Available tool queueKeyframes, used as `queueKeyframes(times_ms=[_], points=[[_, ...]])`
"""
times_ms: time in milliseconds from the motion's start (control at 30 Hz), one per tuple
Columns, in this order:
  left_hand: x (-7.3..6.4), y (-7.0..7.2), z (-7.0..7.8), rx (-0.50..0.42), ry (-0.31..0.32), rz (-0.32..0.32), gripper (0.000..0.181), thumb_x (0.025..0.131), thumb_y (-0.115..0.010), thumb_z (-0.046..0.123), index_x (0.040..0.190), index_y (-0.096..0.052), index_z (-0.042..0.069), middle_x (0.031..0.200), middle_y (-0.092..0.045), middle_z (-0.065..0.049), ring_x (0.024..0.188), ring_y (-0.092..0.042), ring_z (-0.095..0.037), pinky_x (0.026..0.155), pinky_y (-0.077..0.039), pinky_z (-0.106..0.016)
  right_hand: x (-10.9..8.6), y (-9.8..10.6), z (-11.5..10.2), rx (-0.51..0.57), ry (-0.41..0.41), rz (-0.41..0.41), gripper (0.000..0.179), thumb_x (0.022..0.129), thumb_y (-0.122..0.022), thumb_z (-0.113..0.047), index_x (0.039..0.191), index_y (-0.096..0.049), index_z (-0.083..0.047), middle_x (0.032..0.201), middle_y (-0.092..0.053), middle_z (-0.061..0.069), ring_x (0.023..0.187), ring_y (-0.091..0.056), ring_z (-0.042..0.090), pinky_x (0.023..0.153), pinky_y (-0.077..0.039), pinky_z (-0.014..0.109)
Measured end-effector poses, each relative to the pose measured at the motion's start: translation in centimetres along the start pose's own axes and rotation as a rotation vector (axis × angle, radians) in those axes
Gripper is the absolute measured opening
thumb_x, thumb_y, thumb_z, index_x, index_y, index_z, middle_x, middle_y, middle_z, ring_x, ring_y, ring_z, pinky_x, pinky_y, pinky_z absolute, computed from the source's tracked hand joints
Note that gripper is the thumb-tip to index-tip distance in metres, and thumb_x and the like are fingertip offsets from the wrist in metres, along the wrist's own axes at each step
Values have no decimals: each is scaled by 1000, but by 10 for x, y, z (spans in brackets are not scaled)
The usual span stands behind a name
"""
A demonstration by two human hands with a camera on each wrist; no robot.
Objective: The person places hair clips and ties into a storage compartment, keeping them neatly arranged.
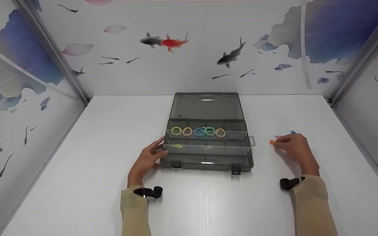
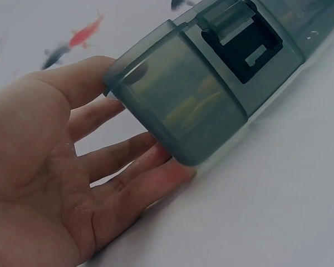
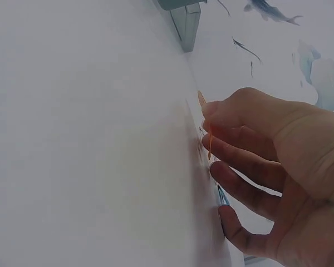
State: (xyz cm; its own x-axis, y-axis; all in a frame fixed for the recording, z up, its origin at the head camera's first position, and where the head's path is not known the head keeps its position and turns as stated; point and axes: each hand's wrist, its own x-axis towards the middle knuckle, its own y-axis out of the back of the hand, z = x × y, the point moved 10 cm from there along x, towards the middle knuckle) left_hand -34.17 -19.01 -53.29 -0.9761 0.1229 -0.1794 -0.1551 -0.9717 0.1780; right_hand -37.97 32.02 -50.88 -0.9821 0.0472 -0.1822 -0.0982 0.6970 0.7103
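Observation:
My left hand (image 1: 146,160) holds the left side of a grey see-through plastic organizer box (image 1: 205,167), its thumb over the rim and its fingers against the side wall. The lid (image 1: 207,106) lies folded back. Several coloured hair ties, such as a green hair tie (image 1: 210,131), stand along the back row; a yellow hair clip (image 1: 177,146) lies in the middle row at left. To the right of the box, my right hand (image 1: 295,147) pinches an orange hair clip (image 3: 210,139) between thumb and fingertips, just above the table.
Close behind the right hand, a pink clip (image 1: 278,136) and a blue clip (image 1: 293,132) lie on the white table (image 1: 202,203), partly hidden. Two latches, including the right latch (image 1: 236,170), hang at the box front. Printed panels enclose the table at the back and sides.

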Motion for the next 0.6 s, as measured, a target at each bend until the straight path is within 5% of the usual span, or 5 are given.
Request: queueKeyframes(times_ms=[367,600], points=[[-2,1,-2,10,4,12,65,94,-71,24,153,-43,32,158,-41,-15,139,-48,-40,82,-59,-47,-6,6,-32,-3,67,7,42,94,-70,-35,122,-70,-4,126,-62,25,111,-55,34,81,-44,31],[-1,1,-1,18,-1,19,64,94,-71,26,152,-44,33,157,-43,-14,137,-50,-38,83,-58,-47,-22,20,-74,-44,230,94,31,94,-70,-27,115,-74,-5,130,-65,23,126,-54,42,87,-50,43]])
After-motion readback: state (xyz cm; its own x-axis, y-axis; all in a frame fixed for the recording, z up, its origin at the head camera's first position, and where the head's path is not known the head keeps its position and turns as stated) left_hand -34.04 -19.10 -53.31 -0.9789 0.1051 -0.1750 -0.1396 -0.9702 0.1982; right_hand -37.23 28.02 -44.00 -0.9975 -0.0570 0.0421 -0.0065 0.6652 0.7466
